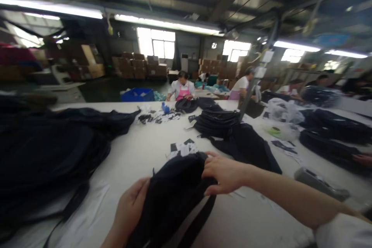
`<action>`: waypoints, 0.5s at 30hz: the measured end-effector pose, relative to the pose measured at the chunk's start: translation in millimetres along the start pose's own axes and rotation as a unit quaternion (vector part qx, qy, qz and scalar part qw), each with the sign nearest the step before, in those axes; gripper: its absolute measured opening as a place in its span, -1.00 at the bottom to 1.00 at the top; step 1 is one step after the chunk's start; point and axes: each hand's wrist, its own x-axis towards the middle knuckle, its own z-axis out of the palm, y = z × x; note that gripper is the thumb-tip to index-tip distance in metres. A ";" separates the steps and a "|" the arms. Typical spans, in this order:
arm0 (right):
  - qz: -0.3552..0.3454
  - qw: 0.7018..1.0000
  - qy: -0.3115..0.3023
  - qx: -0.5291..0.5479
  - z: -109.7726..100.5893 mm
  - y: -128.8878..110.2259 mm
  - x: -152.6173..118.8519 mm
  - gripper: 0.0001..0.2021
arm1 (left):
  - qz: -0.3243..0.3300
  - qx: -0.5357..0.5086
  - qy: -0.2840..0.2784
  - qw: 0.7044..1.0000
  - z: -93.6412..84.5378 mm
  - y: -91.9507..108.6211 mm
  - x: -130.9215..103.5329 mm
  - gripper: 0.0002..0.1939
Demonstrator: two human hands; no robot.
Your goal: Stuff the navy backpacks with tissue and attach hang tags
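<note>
A black fabric bag (171,193) with a loose strap (200,221) is between my hands above the white table. My left hand (132,205) grips its left side, the fingertips hidden behind the cloth. At the bag's upper right edge, my right hand (222,174) has its fingers curled over the fabric, thumb lower down. Just beyond the bag lies a small heap of black and white tags (183,147). The bag's opening and inner details are too dark to make out.
Dark bags pile up on the left (49,151), and a stack of black bags (217,120) stands ahead. A metal post (248,97) rises beyond it. To the right lie a grey device (319,184) and clear plastic bags (283,112). A person in a pink apron (183,91) sits across the table.
</note>
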 end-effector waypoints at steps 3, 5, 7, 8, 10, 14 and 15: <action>0.012 0.996 0.091 0.008 1.2 15.1 1.1 -0.79 | 0.001 0.009 0.087 0.996 -1.2 3.2 2.5 -0.61; 0.016 0.987 0.161 -0.008 2.4 19.0 4.1 -0.96 | 0.005 0.016 0.115 0.993 2.0 9.9 0.3 -0.62; -0.005 0.971 0.237 -0.023 -1.9 15.6 5.0 -0.89 | 0.008 0.025 0.144 0.989 5.7 15.5 -4.9 -0.63; -0.023 0.963 0.266 -0.027 -5.7 11.5 4.9 -0.88 | 0.007 0.030 0.159 0.987 7.0 16.1 -8.2 -0.63; -0.054 0.951 0.302 -0.029 -12.9 0.4 5.4 -0.86 | 0.000 0.041 0.164 0.986 7.9 11.7 -15.1 -0.64; -0.080 0.942 0.323 -0.039 -6.8 -22.4 17.2 -0.82 | 0.007 0.096 0.092 0.991 4.2 3.6 -22.0 -0.70; -0.077 0.940 0.329 -0.044 -0.7 -26.9 23.0 -0.80 | 0.022 0.111 0.100 0.989 3.1 7.9 -21.6 -0.72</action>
